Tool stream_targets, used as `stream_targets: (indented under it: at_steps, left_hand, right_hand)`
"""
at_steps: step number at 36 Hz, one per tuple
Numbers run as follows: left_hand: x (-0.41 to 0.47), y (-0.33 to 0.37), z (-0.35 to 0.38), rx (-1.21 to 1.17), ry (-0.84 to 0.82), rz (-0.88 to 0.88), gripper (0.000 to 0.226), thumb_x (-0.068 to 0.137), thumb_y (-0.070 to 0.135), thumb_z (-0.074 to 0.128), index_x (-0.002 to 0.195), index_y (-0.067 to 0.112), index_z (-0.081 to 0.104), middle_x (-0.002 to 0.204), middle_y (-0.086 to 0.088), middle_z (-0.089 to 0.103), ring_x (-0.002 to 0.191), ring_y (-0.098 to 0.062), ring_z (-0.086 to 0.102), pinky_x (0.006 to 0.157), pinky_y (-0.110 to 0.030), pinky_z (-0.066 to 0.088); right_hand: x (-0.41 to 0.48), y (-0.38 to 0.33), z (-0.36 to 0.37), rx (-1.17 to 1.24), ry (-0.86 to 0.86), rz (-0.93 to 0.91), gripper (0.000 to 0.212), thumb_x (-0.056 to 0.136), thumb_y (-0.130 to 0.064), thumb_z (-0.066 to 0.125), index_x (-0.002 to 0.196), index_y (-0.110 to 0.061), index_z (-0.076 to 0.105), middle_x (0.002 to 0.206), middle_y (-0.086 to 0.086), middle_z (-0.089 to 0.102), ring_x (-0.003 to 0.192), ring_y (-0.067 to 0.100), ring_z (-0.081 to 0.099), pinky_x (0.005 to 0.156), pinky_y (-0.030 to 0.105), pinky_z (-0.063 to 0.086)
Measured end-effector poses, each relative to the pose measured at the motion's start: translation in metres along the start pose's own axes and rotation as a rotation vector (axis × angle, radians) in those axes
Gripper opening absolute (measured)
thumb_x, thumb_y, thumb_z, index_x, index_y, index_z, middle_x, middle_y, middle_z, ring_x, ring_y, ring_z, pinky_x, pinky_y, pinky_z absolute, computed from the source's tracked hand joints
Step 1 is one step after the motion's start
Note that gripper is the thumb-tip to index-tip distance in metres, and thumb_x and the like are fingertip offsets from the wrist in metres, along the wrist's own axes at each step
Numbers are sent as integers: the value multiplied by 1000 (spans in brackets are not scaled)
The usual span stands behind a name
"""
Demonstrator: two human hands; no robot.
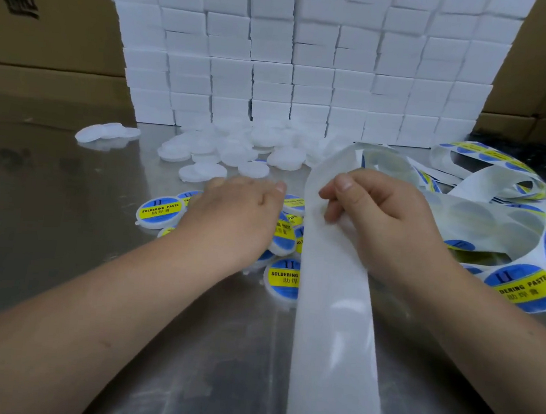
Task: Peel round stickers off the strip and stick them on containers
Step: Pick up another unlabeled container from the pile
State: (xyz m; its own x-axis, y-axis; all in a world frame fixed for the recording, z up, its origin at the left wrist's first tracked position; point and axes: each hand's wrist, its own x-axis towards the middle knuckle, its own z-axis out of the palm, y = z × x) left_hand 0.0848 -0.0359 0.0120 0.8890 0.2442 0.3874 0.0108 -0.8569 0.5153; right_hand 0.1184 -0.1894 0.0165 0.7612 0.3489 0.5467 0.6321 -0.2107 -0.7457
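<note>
Press-down step, we reckon.
Left of the strip (332, 311), our left hand (236, 213) spreads flat on labelled containers (160, 213); right hand (382, 219) grip pinches it. Next: another peel.

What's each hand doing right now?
Left hand: open, fingers flat over the blue-and-yellow labelled round containers.
Right hand: pinching the white paper sticker strip.

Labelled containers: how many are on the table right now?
At least 8 round white containers with blue-and-yellow stickers: three left of the left hand, four more right of it, one nearer, against the white backing strip. More may hide under the left hand.
</note>
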Motion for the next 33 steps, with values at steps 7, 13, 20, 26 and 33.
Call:
stream_targets:
  at_steps: [7,13,20,26,33]
  left_hand:
    - [2,0,-2,85,133,130,45,95,26,39,139,30,35,126,2,55,120,-22,40,102,-34,26]
    - [-5,7,-7,-318,136,176,31,98,27,35,112,24,62,95,5,67,98,-15,57,101,-36,37]
    - [-5,13,-7,-688,93,147,21,89,28,56,72,36,63,67,24,65,68,10,59,65,-7,44]
    - [-2,12,-8,-727,186,101,19,82,17,63,67,28,63,56,18,62,56,6,56,57,-9,42]
    - [-3,18,-9,-813,0,13,10,89,30,52,95,29,60,80,9,67,82,-9,65,85,-28,49]
  right_hand:
    - [-4,-6,0,96,-86,-26,11,71,-36,55,77,-37,64,80,-5,67,80,21,61,70,33,48]
    - [-10,-13,-3,189,-155,-77,14,73,-25,57,80,-34,65,88,1,70,91,15,65,87,34,51]
    - [-11,-15,-4,198,-175,-125,20,75,-17,55,84,-28,70,93,-5,72,93,17,65,86,36,52]
    - [-9,-13,-5,234,-22,-245,24,72,-28,52,70,-20,74,78,-16,70,85,1,65,78,15,45]
    - [-10,-13,-3,223,-154,-246,28,73,-27,50,62,-12,71,81,0,71,82,8,66,77,20,48]
